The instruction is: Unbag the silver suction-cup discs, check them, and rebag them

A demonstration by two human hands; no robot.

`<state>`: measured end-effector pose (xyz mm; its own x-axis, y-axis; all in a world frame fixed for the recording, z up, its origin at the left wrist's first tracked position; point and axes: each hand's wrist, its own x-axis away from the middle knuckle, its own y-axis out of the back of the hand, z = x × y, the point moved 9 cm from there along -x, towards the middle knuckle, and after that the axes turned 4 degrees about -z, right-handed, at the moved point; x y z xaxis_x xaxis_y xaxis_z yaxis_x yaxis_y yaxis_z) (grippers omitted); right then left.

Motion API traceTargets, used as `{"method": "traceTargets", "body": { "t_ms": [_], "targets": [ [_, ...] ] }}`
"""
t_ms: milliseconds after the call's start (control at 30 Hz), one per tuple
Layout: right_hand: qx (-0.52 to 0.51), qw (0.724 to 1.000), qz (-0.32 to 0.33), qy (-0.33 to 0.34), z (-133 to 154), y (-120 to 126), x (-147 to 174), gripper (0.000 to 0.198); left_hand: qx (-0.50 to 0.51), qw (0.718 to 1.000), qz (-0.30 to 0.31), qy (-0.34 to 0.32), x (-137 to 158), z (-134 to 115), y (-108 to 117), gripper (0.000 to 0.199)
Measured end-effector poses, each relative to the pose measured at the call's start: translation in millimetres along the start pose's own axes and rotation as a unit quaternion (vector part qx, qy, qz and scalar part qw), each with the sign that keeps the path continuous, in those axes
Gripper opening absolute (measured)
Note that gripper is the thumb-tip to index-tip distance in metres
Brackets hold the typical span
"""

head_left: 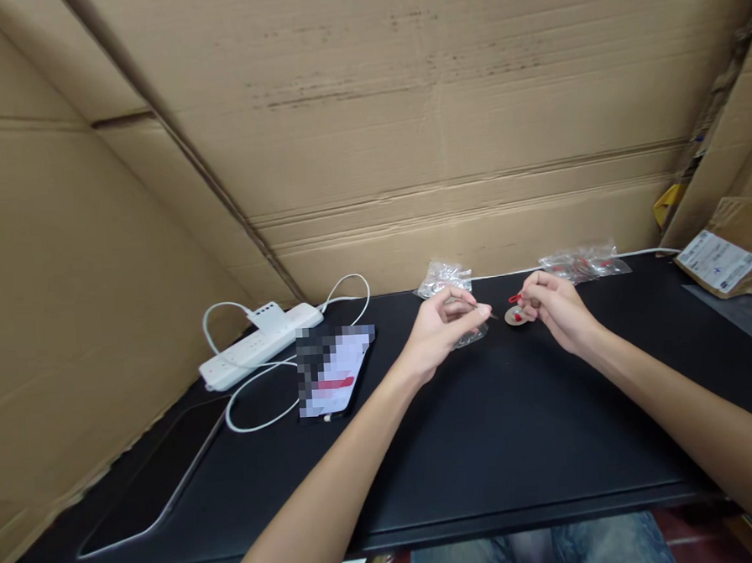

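My left hand [441, 328] is closed on a thin pointed tool [492, 315] whose dark tip sticks out to the right past the fingertips; most of it is hidden by the fingers. Under that hand lies a small clear plastic piece [473, 338], partly covered. The fingers of my right hand [554, 306] pinch a small red loop [514, 299], perhaps cord. Just below it is a small round beige disc [511, 318] with a red bit on it. Whether the disc hangs from the loop or rests on the table, I cannot tell.
Clear plastic bags [445, 279] lie at the back of the black table [485, 444], some with red pieces inside [583, 265]. To the left are a phone [340, 376], a white power strip [263, 346] with cables and a dark tablet-like panel [159, 473]. A labelled brown package [733, 250] sits at right.
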<state>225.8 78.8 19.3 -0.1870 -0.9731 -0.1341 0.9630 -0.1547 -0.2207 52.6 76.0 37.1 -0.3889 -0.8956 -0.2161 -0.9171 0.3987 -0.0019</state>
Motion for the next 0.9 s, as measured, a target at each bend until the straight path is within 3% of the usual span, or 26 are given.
{"method": "traceTargets", "body": {
  "t_ms": [100, 200, 300, 567, 800, 900],
  "targets": [
    [0.045, 0.999, -0.002, 0.016, 1.9, 8.1, -7.6, 0.017, -0.126, 0.990, 0.030, -0.051, 7.7, -5.1, -13.6, 0.030],
    [0.115, 0.992, 0.002, 0.048, 4.0, 14.7, -13.6, 0.023, -0.290, 0.946, 0.074, -0.125, 17.7, -9.2, -31.8, 0.028],
    [0.193, 0.978, 0.008, 0.073, 3.8, 20.8, -18.1, 0.027, -0.375, 0.904, 0.123, -0.164, 24.2, -5.3, -44.6, 0.026],
    [0.338, 0.923, 0.102, 0.152, 3.6, 10.1, -17.2, 0.017, -0.423, 0.869, 0.162, -0.201, 28.4, -3.5, -51.4, 0.024],
    [0.256, 0.962, 0.082, 0.048, -10.2, 15.3, -21.2, 0.002, -0.434, 0.855, 0.174, -0.226, 31.3, -7.9, -54.3, 0.022],
    [0.227, 0.971, 0.076, 0.023, -8.4, 13.7, -18.7, 0.017, -0.429, 0.856, 0.177, -0.226, 31.4, -8.2, -54.7, 0.020]
  ]
}}
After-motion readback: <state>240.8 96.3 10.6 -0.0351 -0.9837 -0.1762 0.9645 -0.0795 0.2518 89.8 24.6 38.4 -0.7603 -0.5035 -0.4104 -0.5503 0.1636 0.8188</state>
